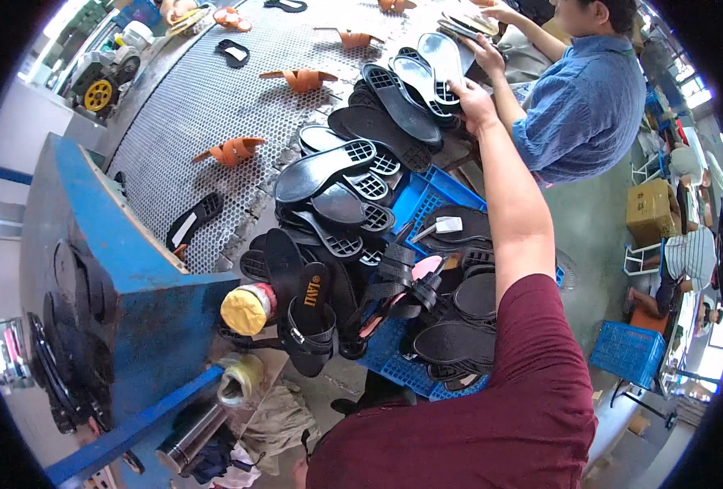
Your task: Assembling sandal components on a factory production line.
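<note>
Fingers [460, 85] of the right hand [477, 108] are closed on the right edge of a pale grey sole [438, 55], near its gridded heel; the grip underneath is hidden. From the fingers, the sole lies to the left and away from the person. Its long axis runs mostly away from the body, leaning slightly left; the broad toe points outward and the heel sits beside the fingers. The right hand is the nearer one; the left hand is out of view.

Just left of the fingers and nearer the body, a long black sole [401, 104] slants toward them, its heel grid at the far end. Farther left is the perforated worktop [162, 122], with orange straps [300, 80] on it. Below the wrist is a blue crate [462, 192]; beyond the fingers, a co-worker's hand [489, 59].
</note>
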Available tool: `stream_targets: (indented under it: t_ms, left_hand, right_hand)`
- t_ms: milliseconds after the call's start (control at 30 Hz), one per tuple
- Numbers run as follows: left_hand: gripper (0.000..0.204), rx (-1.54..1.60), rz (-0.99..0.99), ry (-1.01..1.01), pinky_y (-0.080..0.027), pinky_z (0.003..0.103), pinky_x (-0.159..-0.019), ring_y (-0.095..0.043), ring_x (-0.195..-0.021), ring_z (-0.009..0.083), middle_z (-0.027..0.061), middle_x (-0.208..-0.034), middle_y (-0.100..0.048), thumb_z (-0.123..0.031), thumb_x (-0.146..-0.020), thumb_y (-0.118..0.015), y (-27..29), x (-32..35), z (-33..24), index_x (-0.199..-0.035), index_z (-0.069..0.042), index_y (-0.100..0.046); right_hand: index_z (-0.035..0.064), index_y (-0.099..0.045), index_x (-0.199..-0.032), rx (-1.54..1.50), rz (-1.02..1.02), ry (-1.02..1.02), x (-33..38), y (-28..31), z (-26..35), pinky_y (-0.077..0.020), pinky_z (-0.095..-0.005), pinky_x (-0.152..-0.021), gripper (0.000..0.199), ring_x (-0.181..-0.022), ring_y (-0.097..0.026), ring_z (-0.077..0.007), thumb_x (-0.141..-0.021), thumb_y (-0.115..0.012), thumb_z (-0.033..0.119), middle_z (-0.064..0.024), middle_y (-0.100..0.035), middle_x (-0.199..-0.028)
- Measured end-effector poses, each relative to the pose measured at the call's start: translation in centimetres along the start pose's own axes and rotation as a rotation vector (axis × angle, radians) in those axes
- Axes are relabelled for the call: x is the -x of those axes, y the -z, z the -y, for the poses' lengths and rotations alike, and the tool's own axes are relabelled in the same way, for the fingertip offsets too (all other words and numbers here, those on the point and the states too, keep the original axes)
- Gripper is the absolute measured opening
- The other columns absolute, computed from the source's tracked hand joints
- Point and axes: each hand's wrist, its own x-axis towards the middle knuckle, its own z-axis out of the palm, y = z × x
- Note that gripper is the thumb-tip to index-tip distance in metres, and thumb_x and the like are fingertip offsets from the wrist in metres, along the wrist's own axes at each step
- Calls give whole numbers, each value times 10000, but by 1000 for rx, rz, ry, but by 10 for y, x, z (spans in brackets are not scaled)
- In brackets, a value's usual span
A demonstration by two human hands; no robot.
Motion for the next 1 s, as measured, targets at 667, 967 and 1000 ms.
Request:
stream_targets:
  t_ms: [667, 967, 1000]
  left_hand:
    - [315, 125, 74, 14, -472, 405, -694, -613, -780, 281, 166, -835, -620, -309, -894, -535, 1, -3, -23, -957, -4, -584]
    - [340, 212, 73, 48, -471, 411, -684, -613, -764, 290, 169, -825, -619, -329, -897, -527, -6, 0, -14, -988, -6, -582]
    - [342, 223, 72, 48, -471, 412, -683, -613, -762, 291, 169, -823, -619, -331, -897, -526, -7, 0, -13, -991, -7, -582]
  right_hand:
    - [64, -596, -1154, -120, 93, 8, -18, -3, -2, -517, -235, -576, 294, -721, -651, -73, -895, -640, 196, -7, -677, -916]
    - [5, -634, -1149, 838, -379, 88, -27, 13, -15, -504, -334, -786, 675, -954, -631, -211, -752, -700, 547, -149, -675, -1004]
    - [11, -680, -1054, 869, -415, 131, -30, 15, -23, -479, -332, -811, 591, -899, -637, -214, -779, -672, 534, -149, -684, -973]
